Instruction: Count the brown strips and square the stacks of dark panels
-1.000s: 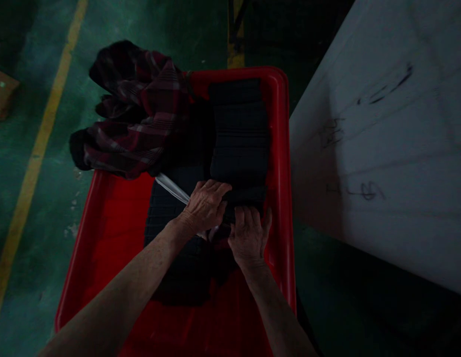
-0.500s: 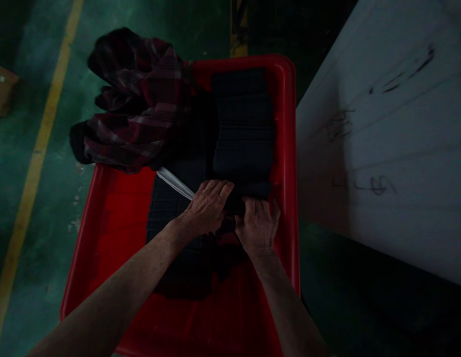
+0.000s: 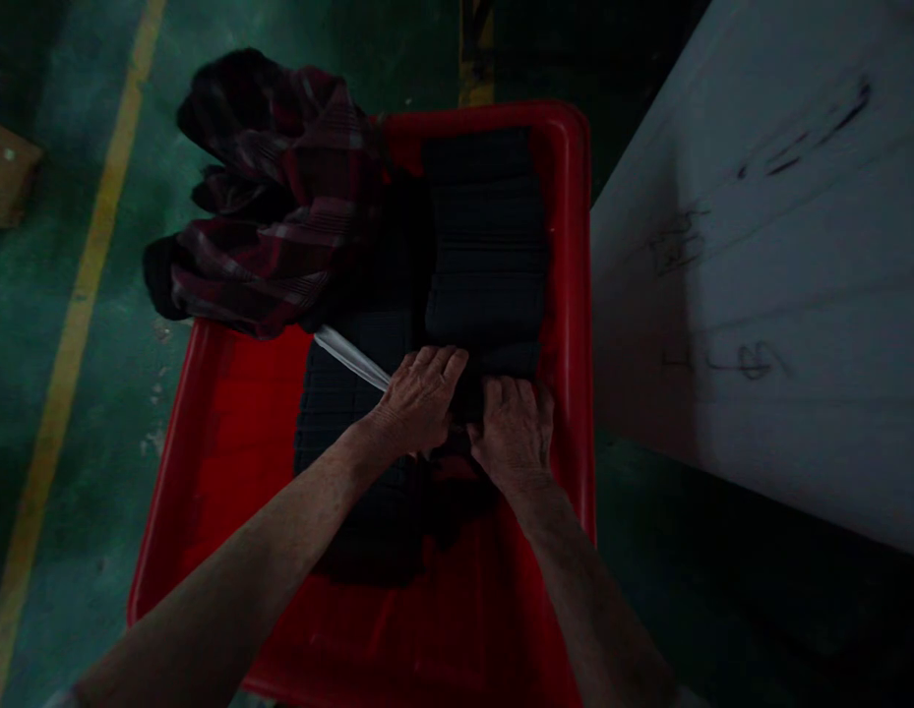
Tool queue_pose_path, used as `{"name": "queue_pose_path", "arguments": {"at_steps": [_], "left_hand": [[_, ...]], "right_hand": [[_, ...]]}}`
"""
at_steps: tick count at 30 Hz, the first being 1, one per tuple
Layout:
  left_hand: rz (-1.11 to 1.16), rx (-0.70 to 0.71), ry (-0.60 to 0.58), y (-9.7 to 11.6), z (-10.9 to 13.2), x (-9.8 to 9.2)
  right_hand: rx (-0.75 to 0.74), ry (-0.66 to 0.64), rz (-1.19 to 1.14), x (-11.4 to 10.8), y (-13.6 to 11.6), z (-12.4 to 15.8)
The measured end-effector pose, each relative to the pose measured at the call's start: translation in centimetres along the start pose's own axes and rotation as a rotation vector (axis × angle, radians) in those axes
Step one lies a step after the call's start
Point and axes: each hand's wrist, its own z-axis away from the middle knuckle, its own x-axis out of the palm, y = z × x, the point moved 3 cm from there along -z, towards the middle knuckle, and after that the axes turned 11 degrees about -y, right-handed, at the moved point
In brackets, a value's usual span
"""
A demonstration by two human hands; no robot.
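Note:
A red plastic tub [image 3: 213, 442] stands on the floor below me. A row of dark folded fabric pieces [image 3: 486, 236] lies along its right side, with a second dark stack [image 3: 345, 393] beside it. My left hand [image 3: 419, 398] and my right hand [image 3: 514, 428] sit side by side at the near end of the right row, fingers curled down into the dark pieces. A white strip [image 3: 349, 356] runs out from under my left hand. A red plaid cloth [image 3: 272, 206] hangs over the tub's far left corner.
A pale board or table top [image 3: 781, 275] with dark scribbles rises close to the tub's right side. The floor is green with a yellow painted line [image 3: 80, 285] on the left. A brown box corner [image 3: 6, 182] shows at the far left.
Both hands have slid a little farther along the right row, pressing closer together. The view has shifted slightly, so the tub sits higher and more to the right.

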Motion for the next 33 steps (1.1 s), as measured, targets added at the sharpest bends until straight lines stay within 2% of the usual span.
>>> {"name": "queue_pose_path", "arguments": {"at_steps": [7,15,22,33], "left_hand": [[-0.044,-0.021,-0.023,0.4,-0.2,-0.1],[-0.084,-0.041,-0.033,1.0,-0.6,-0.1],[-0.102,-0.055,-0.043,0.9,-1.3,0.2],[-0.054,-0.043,-0.049,0.0,-0.6,0.6]], "right_hand": [[0.033,-0.004,0.02,0.1,-0.5,-0.5],[-0.035,0.083,0.009,1.0,0.1,0.1],[0.021,0.15,-0.004,1.5,0.3,0.3],[0.056,0.075,0.005,0.9,0.7,-1.1]]}}
